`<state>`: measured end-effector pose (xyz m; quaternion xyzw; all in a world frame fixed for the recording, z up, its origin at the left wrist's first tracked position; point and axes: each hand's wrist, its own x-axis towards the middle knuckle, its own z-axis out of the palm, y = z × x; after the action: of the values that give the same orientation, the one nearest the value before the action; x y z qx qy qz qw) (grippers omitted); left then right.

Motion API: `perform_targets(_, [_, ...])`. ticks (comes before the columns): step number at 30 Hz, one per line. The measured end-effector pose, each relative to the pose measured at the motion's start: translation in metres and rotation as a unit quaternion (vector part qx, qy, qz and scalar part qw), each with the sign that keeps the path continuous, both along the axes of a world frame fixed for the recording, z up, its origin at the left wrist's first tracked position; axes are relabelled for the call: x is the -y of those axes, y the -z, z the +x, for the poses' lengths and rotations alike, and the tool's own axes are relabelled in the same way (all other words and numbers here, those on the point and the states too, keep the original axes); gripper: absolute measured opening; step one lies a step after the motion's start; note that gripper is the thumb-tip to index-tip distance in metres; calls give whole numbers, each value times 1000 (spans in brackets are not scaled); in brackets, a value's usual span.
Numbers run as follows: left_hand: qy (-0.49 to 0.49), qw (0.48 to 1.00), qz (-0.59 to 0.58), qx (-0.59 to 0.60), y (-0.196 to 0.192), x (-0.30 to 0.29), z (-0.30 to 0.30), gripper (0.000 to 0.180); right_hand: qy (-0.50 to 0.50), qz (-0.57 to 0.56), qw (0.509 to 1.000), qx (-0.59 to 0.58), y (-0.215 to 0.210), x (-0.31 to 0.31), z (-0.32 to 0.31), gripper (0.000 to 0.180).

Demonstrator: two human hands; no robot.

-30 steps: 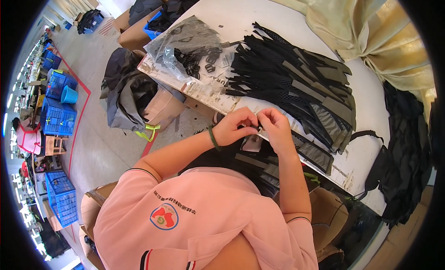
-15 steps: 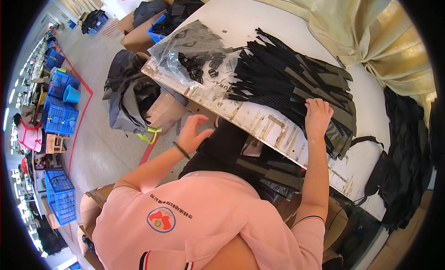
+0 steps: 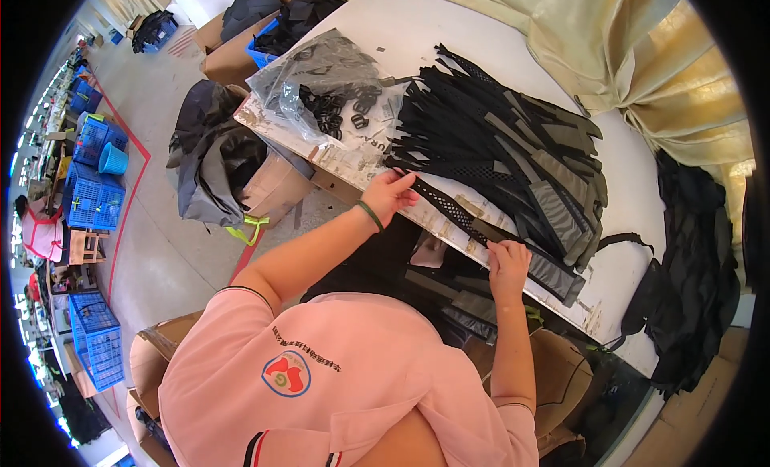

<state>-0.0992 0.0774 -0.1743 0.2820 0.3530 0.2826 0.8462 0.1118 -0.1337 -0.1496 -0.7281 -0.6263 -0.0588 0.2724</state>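
A black mesh strap (image 3: 451,210) stretches between my two hands along the near edge of the white table. My left hand (image 3: 391,196) pinches its narrow left end, with thumb and fingers together. Farther along, my right hand (image 3: 508,266) grips the strap where the mesh meets a wider dark panel (image 3: 553,278). Just beyond it lies a fanned pile of similar black straps (image 3: 497,146), mesh at the left and smooth grey-black panels at the right. An open clear plastic bag (image 3: 321,90) with black plastic buckles (image 3: 325,110) rests left of the pile.
The white table (image 3: 385,26) has a worn near edge. Dark fabric drapes over a cardboard box (image 3: 277,186) at its left. More black pieces (image 3: 453,294) lie across my lap. Black fabric (image 3: 694,282) hangs at the right, near a beige curtain (image 3: 593,34). Blue crates (image 3: 96,339) line the far left.
My left hand has moved right to the table edge and taken the strap's end. My right hand has come nearer, drawing one strap off the pile toward me.
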Motion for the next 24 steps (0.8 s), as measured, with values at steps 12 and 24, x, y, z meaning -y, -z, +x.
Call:
perform_targets(12, [-6,981,196,9,-34,10,-23,10,-136,103,962,-212,-51,-117,-83,33])
perform_targets(24, [102,594,553,-575,-29,-159,-46,32,-182,-40,899,-395,-27,-128,-93,15])
